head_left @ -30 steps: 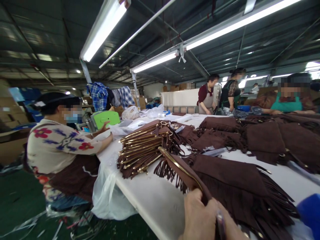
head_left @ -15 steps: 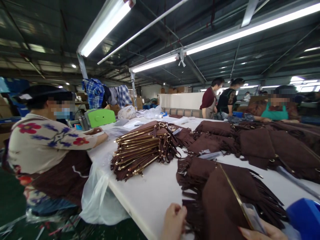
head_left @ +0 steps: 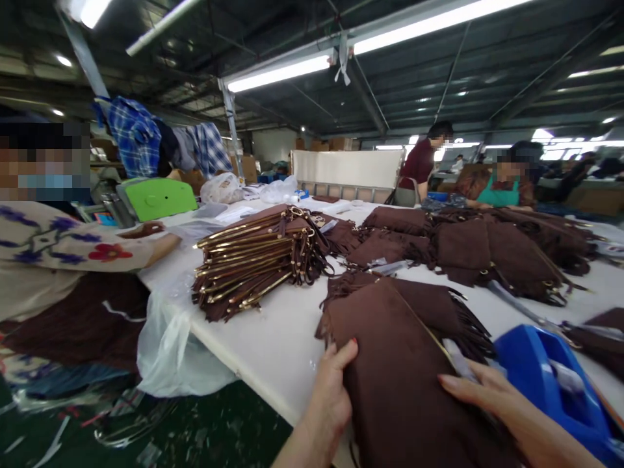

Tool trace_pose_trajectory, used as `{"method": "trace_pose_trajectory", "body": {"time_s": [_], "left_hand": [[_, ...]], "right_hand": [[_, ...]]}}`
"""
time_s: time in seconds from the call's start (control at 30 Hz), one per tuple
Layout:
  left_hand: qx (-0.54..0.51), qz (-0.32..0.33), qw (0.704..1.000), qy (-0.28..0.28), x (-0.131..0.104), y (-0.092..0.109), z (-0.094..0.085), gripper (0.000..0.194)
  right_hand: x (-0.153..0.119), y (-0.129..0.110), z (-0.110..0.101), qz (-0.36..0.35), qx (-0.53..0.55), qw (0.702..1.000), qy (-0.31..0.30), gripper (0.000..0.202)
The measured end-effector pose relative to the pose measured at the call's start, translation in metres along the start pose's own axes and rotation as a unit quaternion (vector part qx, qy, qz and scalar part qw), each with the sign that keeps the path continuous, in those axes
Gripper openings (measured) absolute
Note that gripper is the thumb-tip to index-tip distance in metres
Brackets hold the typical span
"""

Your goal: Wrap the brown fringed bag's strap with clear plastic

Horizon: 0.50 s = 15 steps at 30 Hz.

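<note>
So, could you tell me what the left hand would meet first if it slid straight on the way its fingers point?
Probably more of the brown fringed bag under the left hand; depth is unclear.

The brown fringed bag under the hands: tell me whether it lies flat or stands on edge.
Flat. The brown fringed bag lies broad side up on the white table, left hand at its left edge, right hand resting on top.
</note>
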<state>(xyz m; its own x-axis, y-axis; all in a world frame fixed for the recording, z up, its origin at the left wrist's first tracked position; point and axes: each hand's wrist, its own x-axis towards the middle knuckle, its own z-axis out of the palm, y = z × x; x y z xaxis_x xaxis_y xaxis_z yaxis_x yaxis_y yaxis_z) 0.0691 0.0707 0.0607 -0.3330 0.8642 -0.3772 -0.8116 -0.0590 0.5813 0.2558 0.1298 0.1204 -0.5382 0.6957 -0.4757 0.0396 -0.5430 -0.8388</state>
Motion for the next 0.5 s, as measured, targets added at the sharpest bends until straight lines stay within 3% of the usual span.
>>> {"method": "trace_pose_trajectory", "body": {"time_s": [0.1,0.37,0.5], "left_hand": [[0.036,0.008,0.999,0.020,0.004,0.014,0.005,0.047],[0.167,-0.006,0.986,-0.017,0.017,0.014,0.005,0.042],[0.355,0.079,0.931,0.021,0.022,0.012,-0.019,0.040]], "right_hand": [[0.008,-0.001,0.004,-0.007,0.001,0.999,-0.050,0.037],[0.007,-0.013,0.015,-0.043,0.038,0.998,0.030,0.039],[-0.002,-0.022,0.005,-0.065,0.011,0.997,0.051,0.032]]}}
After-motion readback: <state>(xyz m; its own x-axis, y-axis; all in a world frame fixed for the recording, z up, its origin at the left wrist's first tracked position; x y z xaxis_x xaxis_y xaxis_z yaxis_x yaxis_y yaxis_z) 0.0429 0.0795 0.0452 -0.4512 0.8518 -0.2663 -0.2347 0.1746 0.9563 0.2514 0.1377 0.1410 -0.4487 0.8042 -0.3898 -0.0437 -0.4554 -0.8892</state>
